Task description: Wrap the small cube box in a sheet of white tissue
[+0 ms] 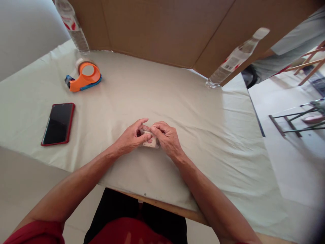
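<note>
Between my two hands, just above or on the cloth near the table's front edge, is a small pale, squarish box (152,143) with a reddish mark on it; a clear wrap seems to show at its edges. My left hand (133,137) holds it from the left, the thumb lying across its top and the index finger raised. From the right, my right hand (166,137) pinches at the far right edge with thumb and curled fingers. Those fingers hide part of the box, and its exact kind is too small to tell.
A red-cased phone (59,123) lies at the left, with an orange tape dispenser (87,79) behind it. Two clear bottles stand at the back, a left bottle (76,32) and a right bottle (233,62), against a cardboard screen (157,30). Another person (284,51) is beyond the right side.
</note>
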`<state>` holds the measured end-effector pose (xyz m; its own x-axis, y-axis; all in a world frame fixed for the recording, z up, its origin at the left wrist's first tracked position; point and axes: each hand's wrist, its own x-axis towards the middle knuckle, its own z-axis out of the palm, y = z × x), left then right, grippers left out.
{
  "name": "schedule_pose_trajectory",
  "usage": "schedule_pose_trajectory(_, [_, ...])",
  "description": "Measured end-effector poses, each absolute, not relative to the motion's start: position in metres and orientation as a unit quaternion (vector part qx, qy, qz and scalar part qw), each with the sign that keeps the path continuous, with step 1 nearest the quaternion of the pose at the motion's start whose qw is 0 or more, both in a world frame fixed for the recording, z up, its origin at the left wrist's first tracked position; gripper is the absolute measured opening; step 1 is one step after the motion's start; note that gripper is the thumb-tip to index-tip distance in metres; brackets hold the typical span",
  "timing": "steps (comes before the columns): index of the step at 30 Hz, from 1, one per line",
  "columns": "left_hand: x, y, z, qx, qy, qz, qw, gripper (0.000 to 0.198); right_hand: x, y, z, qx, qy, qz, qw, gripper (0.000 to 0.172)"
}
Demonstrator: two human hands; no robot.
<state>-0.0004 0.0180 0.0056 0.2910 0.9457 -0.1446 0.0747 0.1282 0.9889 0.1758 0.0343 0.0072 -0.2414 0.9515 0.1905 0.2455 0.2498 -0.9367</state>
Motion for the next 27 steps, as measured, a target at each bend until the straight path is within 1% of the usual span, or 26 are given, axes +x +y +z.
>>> schedule_pose_trajectory(3, [0.001,0.018,0.004,0.548,0.478,0.37,0.578,0.07,0.186,0.034,0.013,-0.41,-0.71,0.418,0.391,0.026])
schedule_pose_trajectory(7, [0.001,0.017,0.002,0.562,0.489,0.368,0.557,0.069,0.201,0.039,0.016,-0.354,-0.785,0.389,0.328,0.017])
schedule_pose_trajectory(10, [-0.002,0.019,0.001,0.566,0.492,0.372,0.548,0.067,0.205,0.041,0.011,-0.344,-0.837,0.284,0.316,0.021])
schedule_pose_trajectory(14, [-0.009,0.022,0.005,0.551,0.461,0.377,0.585,0.066,0.201,0.038,0.004,-0.348,-0.868,0.125,0.331,0.02])
schedule_pose_trajectory(17, [-0.011,0.024,0.008,0.532,0.463,0.384,0.595,0.067,0.196,0.035,0.004,-0.357,-0.869,0.074,0.334,0.021])
schedule_pose_trajectory(19, [-0.01,0.023,0.009,0.527,0.473,0.384,0.591,0.066,0.193,0.033,0.005,-0.355,-0.871,0.085,0.329,0.02])
schedule_pose_trajectory(22, [-0.009,0.023,0.008,0.526,0.477,0.386,0.588,0.065,0.19,0.031,0.003,-0.356,-0.855,0.155,0.344,0.018])
schedule_pose_trajectory(24, [-0.008,0.022,0.009,0.523,0.481,0.387,0.587,0.066,0.191,0.032,-0.001,-0.374,-0.81,0.228,0.391,0.018])
schedule_pose_trajectory(27, [-0.008,0.021,0.012,0.516,0.497,0.38,0.585,0.068,0.195,0.038,-0.009,-0.434,-0.656,0.338,0.517,0.03])
